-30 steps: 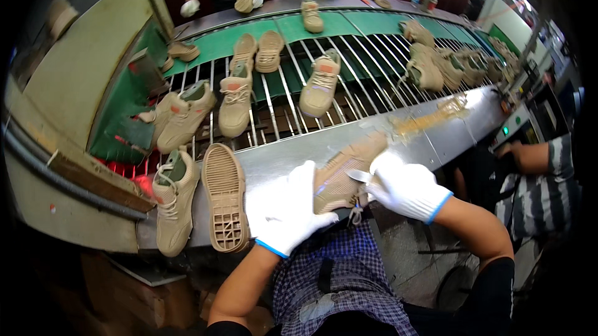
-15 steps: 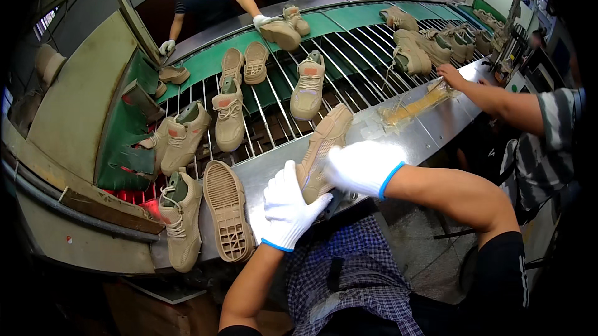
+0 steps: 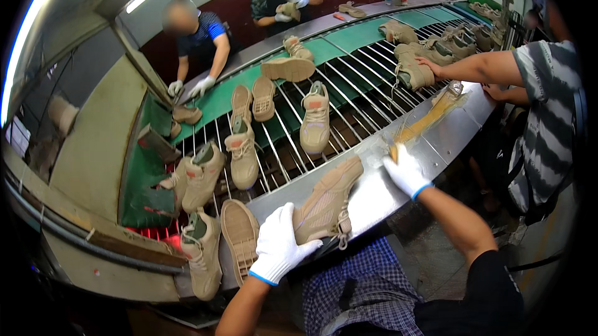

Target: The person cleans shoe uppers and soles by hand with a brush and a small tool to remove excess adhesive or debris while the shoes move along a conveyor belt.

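My left hand [image 3: 281, 242], in a white knit glove with a blue cuff, is closed around the heel end of a beige lace-up shoe [image 3: 324, 202]. The shoe rests on its side on the metal ledge [image 3: 381, 202], sole edge facing away and laces toward the right. My right hand [image 3: 406, 174], gloved alike, is apart from the shoe at the near end of a smeared yellow strip [image 3: 427, 118]. A small tan handle-like piece [image 3: 393, 153] sticks up at its fingers; its kind is unclear. Beside my left hand lies a loose tan sole [image 3: 240, 236].
Beige shoes [image 3: 314, 118] stand on a rack of metal rods [image 3: 283, 105], with others at the left and far right. Across the rack, two people work behind a green-covered strip [image 3: 336, 55]. At right, a person in a striped shirt [image 3: 542, 86] touches a shoe [image 3: 414, 68].
My right hand has moved from the shoe rightward to the yellow strip. Across the rack, a person has let go of a shoe. The striped-shirt person's hand has reached a shoe. My view has shifted.
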The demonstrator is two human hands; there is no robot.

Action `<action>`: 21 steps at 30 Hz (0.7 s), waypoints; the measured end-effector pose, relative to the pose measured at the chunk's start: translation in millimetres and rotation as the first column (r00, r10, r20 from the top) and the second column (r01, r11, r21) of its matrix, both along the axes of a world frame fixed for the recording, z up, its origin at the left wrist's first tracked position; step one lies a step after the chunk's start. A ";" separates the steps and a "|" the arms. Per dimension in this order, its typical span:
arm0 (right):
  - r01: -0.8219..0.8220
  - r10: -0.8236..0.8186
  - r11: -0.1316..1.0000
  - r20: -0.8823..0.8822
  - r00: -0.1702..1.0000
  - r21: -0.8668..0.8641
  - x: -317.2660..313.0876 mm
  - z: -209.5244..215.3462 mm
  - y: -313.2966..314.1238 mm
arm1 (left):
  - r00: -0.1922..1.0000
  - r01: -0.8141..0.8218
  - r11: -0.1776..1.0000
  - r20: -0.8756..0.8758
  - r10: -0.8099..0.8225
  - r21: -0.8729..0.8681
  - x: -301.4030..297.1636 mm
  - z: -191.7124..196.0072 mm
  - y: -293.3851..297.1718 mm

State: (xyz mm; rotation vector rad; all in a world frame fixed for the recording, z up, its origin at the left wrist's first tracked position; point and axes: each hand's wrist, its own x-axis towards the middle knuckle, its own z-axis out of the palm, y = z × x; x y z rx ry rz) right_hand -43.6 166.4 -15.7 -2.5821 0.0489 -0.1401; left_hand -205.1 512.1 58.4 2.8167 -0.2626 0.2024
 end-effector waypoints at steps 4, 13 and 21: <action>-0.109 0.108 0.981 0.015 0.994 0.162 -25.8 -10.9 42.5 | 0.980 0.128 0.991 0.155 -0.121 -0.035 53.9 31.6 -54.7; -0.231 0.208 0.916 0.105 0.973 0.329 -18.7 -28.5 54.2 | 0.984 0.032 0.993 0.178 -0.012 -0.113 89.5 71.3 -83.8; -0.347 0.408 0.747 0.021 0.913 0.567 -33.8 -9.0 39.4 | 0.975 -0.223 0.908 -0.067 0.213 -0.354 -43.1 25.9 -1.3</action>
